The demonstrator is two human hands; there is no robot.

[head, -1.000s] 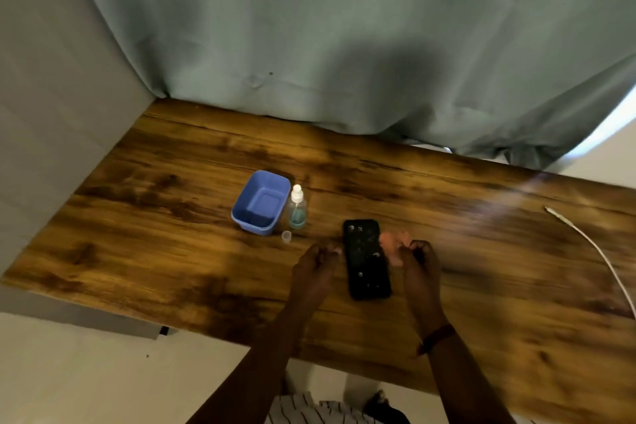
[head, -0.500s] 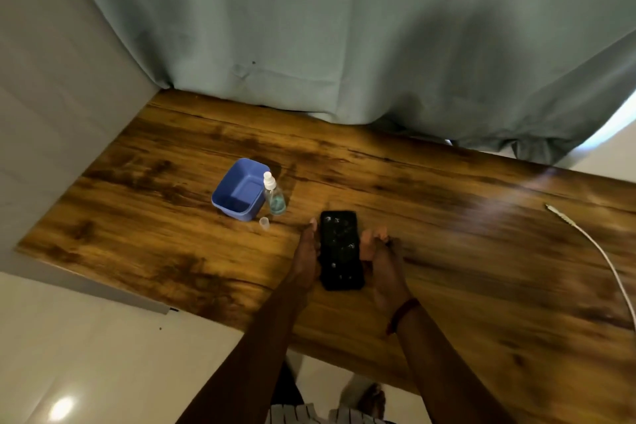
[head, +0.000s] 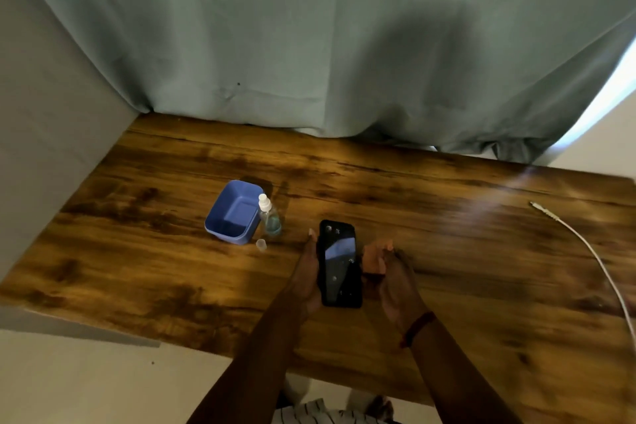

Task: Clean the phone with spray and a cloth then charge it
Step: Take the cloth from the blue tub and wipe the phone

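A black phone (head: 339, 263) with droplets on its screen is in my left hand (head: 308, 274), which grips its left edge just above the wooden table (head: 464, 251). To the right of the phone, my right hand (head: 397, 284) pinches a small orange cloth (head: 374, 256) that touches or nearly touches the phone's right edge. A clear spray bottle (head: 270, 218) with a white nozzle stands left of the phone, its small cap (head: 261, 244) lying in front of it. A white charging cable (head: 592, 251) runs along the table's right side.
A blue plastic tub (head: 234, 213) stands against the spray bottle's left side. A grey-green curtain (head: 309, 45) hangs behind the table and a grey wall (head: 41, 148) closes the left side. The table's near edge is below my forearms.
The phone lay flat between my hands; my left hand has since closed on its left edge and tilted it, so the screen now reflects light. My right hand has brought the cloth to its right edge.
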